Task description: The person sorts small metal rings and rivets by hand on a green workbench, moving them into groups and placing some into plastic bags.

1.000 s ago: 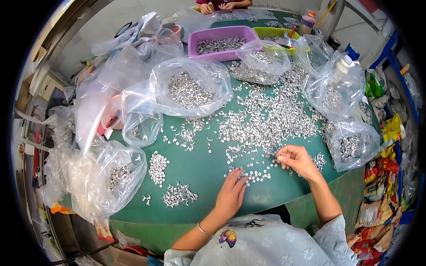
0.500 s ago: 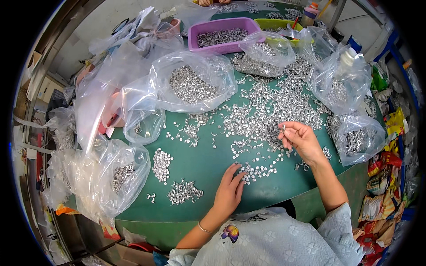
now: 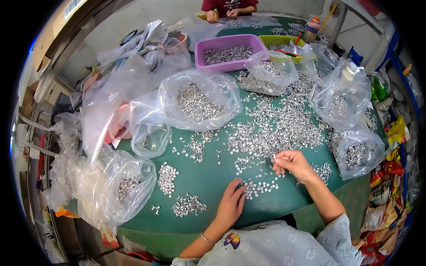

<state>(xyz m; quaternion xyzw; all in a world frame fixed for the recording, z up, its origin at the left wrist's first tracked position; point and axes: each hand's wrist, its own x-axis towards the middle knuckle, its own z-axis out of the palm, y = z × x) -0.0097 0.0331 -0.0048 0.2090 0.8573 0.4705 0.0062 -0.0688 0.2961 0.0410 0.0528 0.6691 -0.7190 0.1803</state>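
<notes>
Small silver metal pieces (image 3: 284,126) lie scattered over a green table (image 3: 208,177). My left hand (image 3: 231,204) rests flat on the table, fingertips touching a small neat cluster of pieces (image 3: 259,186). My right hand (image 3: 292,163) hovers just right of it, fingers pinched on a single small metal piece. Two sorted heaps (image 3: 167,178) lie to the left, near the front edge.
Clear plastic bags of metal pieces stand around: one at centre (image 3: 199,102), one at front left (image 3: 120,186), two on the right (image 3: 350,150). A purple tray (image 3: 228,51) and a yellow-green tray (image 3: 279,42) sit at the back. Another person's hands (image 3: 222,14) work at the far end.
My right hand has drawn back from the scattered pile toward the small cluster, pinching a piece. My left hand stays by the cluster. The view has shifted slightly.
</notes>
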